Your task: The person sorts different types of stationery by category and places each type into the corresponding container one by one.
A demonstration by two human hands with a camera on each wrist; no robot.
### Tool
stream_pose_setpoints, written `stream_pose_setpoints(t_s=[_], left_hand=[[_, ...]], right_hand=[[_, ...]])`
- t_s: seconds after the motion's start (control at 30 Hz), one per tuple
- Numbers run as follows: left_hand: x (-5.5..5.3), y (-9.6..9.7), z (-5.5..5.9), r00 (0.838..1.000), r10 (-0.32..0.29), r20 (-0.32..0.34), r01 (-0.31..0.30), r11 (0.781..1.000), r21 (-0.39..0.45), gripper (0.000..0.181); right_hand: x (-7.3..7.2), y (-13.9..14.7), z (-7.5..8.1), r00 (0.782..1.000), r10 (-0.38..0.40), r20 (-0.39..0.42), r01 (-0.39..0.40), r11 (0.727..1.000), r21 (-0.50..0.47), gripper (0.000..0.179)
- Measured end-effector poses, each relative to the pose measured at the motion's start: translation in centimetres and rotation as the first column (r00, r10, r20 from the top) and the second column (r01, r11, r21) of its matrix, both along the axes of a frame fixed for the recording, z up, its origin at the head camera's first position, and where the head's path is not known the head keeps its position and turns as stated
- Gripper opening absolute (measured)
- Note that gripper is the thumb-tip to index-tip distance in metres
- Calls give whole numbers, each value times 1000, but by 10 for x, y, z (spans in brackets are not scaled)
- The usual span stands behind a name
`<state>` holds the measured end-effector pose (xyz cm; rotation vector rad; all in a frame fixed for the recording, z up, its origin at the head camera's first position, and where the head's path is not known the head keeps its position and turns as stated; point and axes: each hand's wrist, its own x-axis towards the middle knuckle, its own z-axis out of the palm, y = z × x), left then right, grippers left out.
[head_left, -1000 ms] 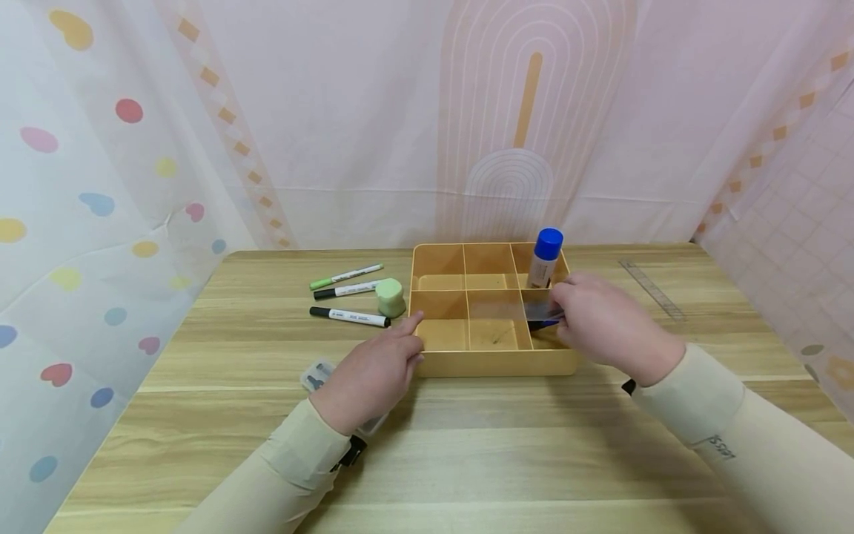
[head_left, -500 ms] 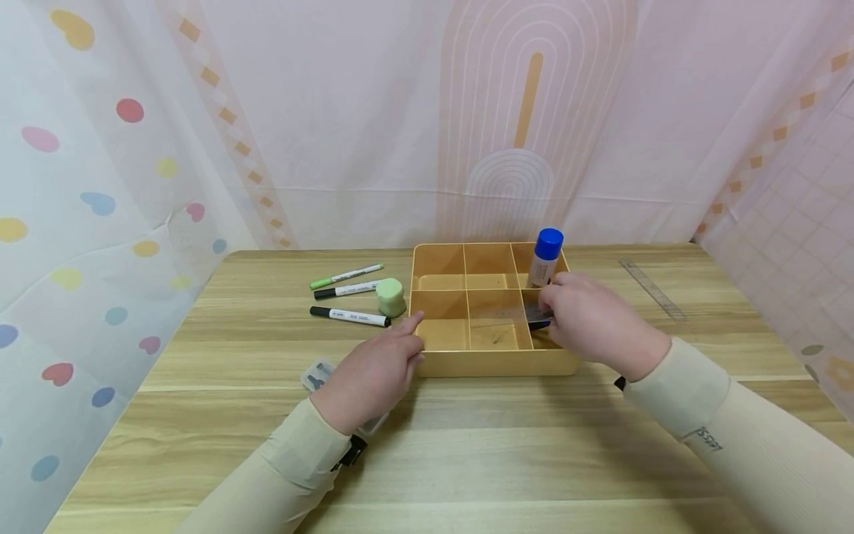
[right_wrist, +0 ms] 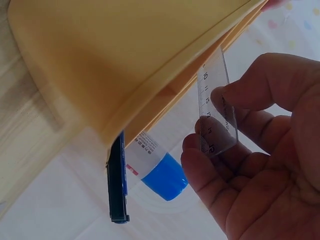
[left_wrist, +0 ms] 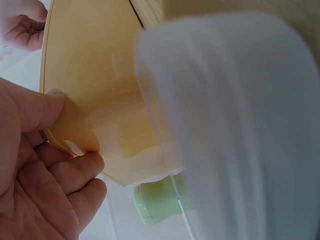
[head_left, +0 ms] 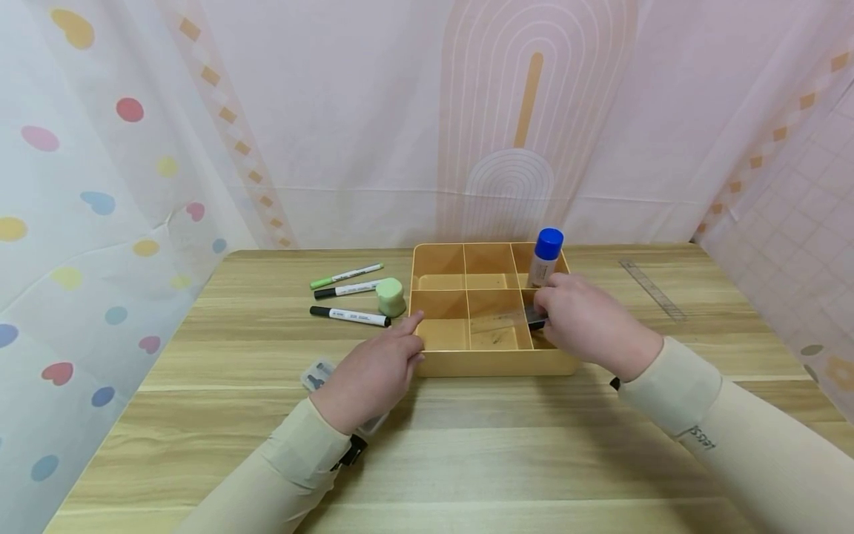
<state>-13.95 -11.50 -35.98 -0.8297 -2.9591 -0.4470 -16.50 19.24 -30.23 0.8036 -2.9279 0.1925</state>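
Note:
A yellow six-compartment organizer box (head_left: 494, 363) stands at the middle of the table. My left hand (head_left: 370, 374) grips its front left corner; the left wrist view shows thumb and fingers at the rim. My right hand (head_left: 597, 322) pinches a clear ruler (right_wrist: 216, 105) between thumb and fingers, above the front right compartment. The ruler slants down to the left, faint in the head view against the front middle compartment. A dark, narrow object with a blue strip (right_wrist: 117, 180) pokes out of the front right compartment. Behind it stands a blue-capped glue bottle (head_left: 545, 256).
Left of the box lie a green marker (head_left: 347, 276), two black-capped markers (head_left: 350, 317) and a pale green rounded object (head_left: 391, 298). A clear case (head_left: 315, 374) lies partly under my left hand. Another ruler (head_left: 652, 289) lies at the right.
My right hand has shifted slightly left with the ruler, whose far end reaches further over the front middle compartment. My left hand and the box have stayed put.

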Motion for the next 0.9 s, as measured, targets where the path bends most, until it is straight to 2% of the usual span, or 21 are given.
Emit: stream_pose_setpoints(t_s=[0.27, 0.6, 0.9], left_hand=[[0, 0, 0, 1000, 1, 4, -1, 1000, -3, 20], [0, 0, 0, 1000, 1, 2, -1, 1000, -3, 20], [0, 0, 0, 1000, 3, 4, -3, 1000, -4, 21]], right_hand=[[-2, -2, -3, 999, 26, -43, -26, 1000, 18, 11], [-3, -6, -6, 998, 32, -52, -30, 999, 38, 10], [-5, -7, -9, 997, 51, -66, -47, 997, 64, 18]])
